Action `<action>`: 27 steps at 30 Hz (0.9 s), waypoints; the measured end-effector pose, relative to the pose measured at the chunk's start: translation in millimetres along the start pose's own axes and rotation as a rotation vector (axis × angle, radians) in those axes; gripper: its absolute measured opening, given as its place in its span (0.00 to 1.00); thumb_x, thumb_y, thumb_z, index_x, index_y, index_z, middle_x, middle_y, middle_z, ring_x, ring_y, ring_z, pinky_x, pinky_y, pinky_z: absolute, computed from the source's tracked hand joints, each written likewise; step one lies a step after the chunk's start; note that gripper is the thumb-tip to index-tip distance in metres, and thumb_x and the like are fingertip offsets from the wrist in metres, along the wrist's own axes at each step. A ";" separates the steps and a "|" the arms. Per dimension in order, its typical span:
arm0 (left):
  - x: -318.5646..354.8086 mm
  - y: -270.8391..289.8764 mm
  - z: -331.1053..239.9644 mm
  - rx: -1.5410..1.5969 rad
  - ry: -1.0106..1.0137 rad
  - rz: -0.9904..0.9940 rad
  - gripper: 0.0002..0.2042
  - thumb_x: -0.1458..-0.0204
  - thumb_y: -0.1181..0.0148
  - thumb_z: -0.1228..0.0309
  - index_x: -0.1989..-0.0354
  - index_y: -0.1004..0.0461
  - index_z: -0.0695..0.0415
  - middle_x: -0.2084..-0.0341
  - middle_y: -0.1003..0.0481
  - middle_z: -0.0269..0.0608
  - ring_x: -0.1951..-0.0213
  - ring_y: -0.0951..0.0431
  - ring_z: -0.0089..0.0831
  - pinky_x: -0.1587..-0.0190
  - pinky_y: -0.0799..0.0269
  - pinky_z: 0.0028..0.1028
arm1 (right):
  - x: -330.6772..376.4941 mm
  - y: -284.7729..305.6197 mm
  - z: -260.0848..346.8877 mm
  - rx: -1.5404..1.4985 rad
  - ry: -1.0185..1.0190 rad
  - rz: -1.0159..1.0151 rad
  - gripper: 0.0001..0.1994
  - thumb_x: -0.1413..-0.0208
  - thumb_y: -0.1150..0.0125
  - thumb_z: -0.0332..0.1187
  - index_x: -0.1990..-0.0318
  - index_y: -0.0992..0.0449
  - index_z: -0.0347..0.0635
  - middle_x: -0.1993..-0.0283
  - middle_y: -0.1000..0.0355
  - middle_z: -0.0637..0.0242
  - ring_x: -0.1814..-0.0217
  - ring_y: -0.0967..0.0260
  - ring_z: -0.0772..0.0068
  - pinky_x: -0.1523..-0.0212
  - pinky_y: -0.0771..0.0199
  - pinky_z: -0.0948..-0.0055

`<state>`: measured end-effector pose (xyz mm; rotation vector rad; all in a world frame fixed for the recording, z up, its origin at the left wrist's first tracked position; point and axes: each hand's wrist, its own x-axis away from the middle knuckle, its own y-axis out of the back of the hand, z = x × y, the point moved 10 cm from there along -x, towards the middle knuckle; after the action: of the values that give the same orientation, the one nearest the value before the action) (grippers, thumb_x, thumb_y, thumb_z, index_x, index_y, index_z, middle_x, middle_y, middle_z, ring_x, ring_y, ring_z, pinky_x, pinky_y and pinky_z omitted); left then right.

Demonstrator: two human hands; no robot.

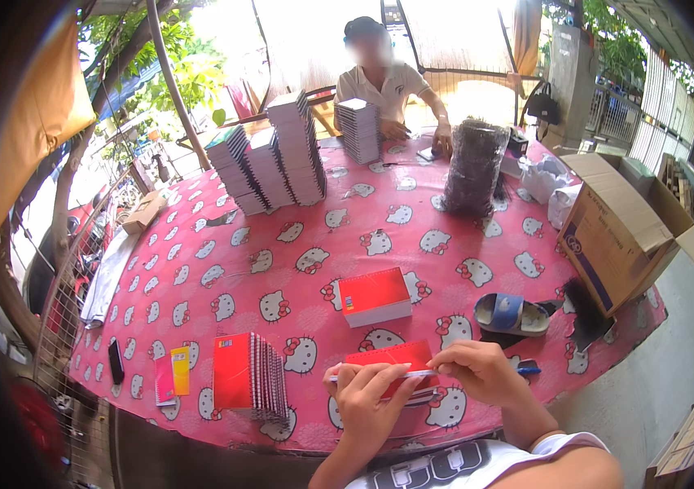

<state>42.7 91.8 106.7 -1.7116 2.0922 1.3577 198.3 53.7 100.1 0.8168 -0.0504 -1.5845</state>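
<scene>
At the near edge of the table, my left hand (367,395) is closed on a thin notebook, seen nearly edge-on as a pale strip. My right hand (477,371) pinches at the right end of that strip; what its fingertips grip is too small to make out. Just behind and below my hands lie red-covered notebooks (400,354), partly hidden by my fingers. Farther back sits a block of red-covered notebooks (375,292) with white page edges. To the left stands a stack of red notebooks (233,371) with dark coil bindings along its right side.
Tall notebook stacks (270,167) rise at the far left. Opposite, a person (375,81) sits by another stack (357,130). A plastic-wrapped dark bundle (475,167), a carton (620,236), a blue slipper (512,314) and black bristly coils (587,314) occupy the right. A phone (116,361) lies left.
</scene>
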 end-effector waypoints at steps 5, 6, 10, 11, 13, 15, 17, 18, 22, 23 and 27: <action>3.0 0.4 5.1 0.017 0.013 -0.035 0.09 0.58 0.28 0.63 0.70 0.17 0.50 0.75 0.22 0.27 0.69 0.32 0.26 0.54 0.45 0.29 | -2.7 -2.7 17.3 0.074 0.038 0.005 0.07 0.48 0.35 0.28 0.63 0.23 0.38 0.69 0.26 0.62 0.70 0.26 0.64 0.71 0.27 0.69; 3.2 -0.9 6.0 0.025 0.016 -0.040 0.09 0.58 0.28 0.63 0.70 0.17 0.50 0.75 0.22 0.27 0.69 0.32 0.26 0.54 0.45 0.29 | -0.8 -1.4 17.1 0.098 0.047 -0.032 0.07 0.49 0.34 0.28 0.64 0.23 0.39 0.69 0.26 0.62 0.70 0.26 0.64 0.71 0.27 0.68; 4.5 -1.5 4.8 0.030 0.003 -0.059 0.09 0.59 0.27 0.64 0.70 0.17 0.51 0.75 0.22 0.27 0.69 0.32 0.27 0.56 0.42 0.28 | 0.7 -3.0 18.1 0.207 0.062 -0.032 0.08 0.52 0.33 0.27 0.64 0.22 0.39 0.68 0.26 0.63 0.68 0.25 0.63 0.70 0.26 0.68; 4.0 -1.0 3.3 0.015 -0.003 -0.053 0.09 0.59 0.27 0.65 0.69 0.17 0.51 0.74 0.21 0.28 0.68 0.32 0.27 0.56 0.41 0.28 | 0.2 -2.9 19.9 0.243 0.057 -0.023 0.07 0.52 0.33 0.28 0.65 0.22 0.39 0.67 0.27 0.63 0.68 0.25 0.62 0.71 0.26 0.66; 2.8 0.3 0.3 -0.016 -0.016 -0.042 0.10 0.60 0.26 0.68 0.68 0.17 0.53 0.72 0.20 0.30 0.67 0.32 0.27 0.57 0.39 0.28 | 0.8 -1.5 22.7 0.305 0.033 -0.007 0.09 0.51 0.34 0.29 0.62 0.23 0.40 0.66 0.29 0.64 0.69 0.25 0.60 0.71 0.27 0.64; 5.1 -1.1 3.5 0.019 0.012 -0.062 0.10 0.60 0.26 0.68 0.68 0.17 0.53 0.72 0.20 0.29 0.67 0.32 0.27 0.55 0.41 0.28 | 0.1 2.5 30.6 0.327 0.009 -0.037 0.12 0.51 0.34 0.30 0.58 0.25 0.41 0.65 0.30 0.64 0.69 0.26 0.59 0.71 0.27 0.64; 4.2 -1.1 2.4 0.007 -0.010 -0.069 0.10 0.60 0.26 0.67 0.67 0.17 0.52 0.72 0.21 0.29 0.68 0.32 0.27 0.55 0.41 0.28 | 5.6 1.1 22.8 0.293 -0.003 -0.058 0.15 0.50 0.34 0.32 0.55 0.28 0.43 0.63 0.32 0.64 0.68 0.27 0.59 0.72 0.28 0.64; 3.1 0.1 -0.8 -0.027 -0.042 -0.068 0.10 0.60 0.27 0.67 0.67 0.17 0.51 0.72 0.21 0.29 0.68 0.31 0.28 0.57 0.40 0.28 | 6.5 0.2 19.6 0.275 0.030 -0.088 0.14 0.50 0.34 0.32 0.57 0.28 0.43 0.62 0.32 0.64 0.69 0.27 0.59 0.72 0.28 0.64; 5.5 -0.3 -5.8 -0.101 -0.108 -0.062 0.11 0.61 0.27 0.67 0.66 0.18 0.51 0.71 0.21 0.29 0.68 0.31 0.29 0.58 0.39 0.28 | 4.3 2.8 26.8 0.302 0.032 -0.135 0.12 0.50 0.34 0.34 0.60 0.29 0.43 0.65 0.33 0.65 0.69 0.29 0.60 0.74 0.29 0.66; 5.6 -0.7 -5.6 -0.099 -0.103 -0.062 0.11 0.61 0.27 0.67 0.67 0.17 0.51 0.71 0.21 0.28 0.68 0.31 0.29 0.58 0.39 0.28 | 3.1 4.3 29.2 0.334 0.004 -0.131 0.12 0.50 0.34 0.34 0.61 0.29 0.43 0.67 0.33 0.65 0.69 0.29 0.61 0.74 0.30 0.66; 8.6 -0.7 -2.7 -0.068 -0.059 -0.057 0.11 0.61 0.27 0.69 0.66 0.17 0.50 0.71 0.21 0.28 0.68 0.31 0.27 0.54 0.43 0.30 | 4.6 -5.5 28.4 0.379 0.106 -0.096 0.12 0.50 0.34 0.34 0.61 0.29 0.42 0.68 0.33 0.66 0.69 0.29 0.62 0.75 0.30 0.65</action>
<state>41.3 83.7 102.8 -1.7203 1.9729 1.4598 179.0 38.9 116.4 1.2125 -0.2444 -1.6430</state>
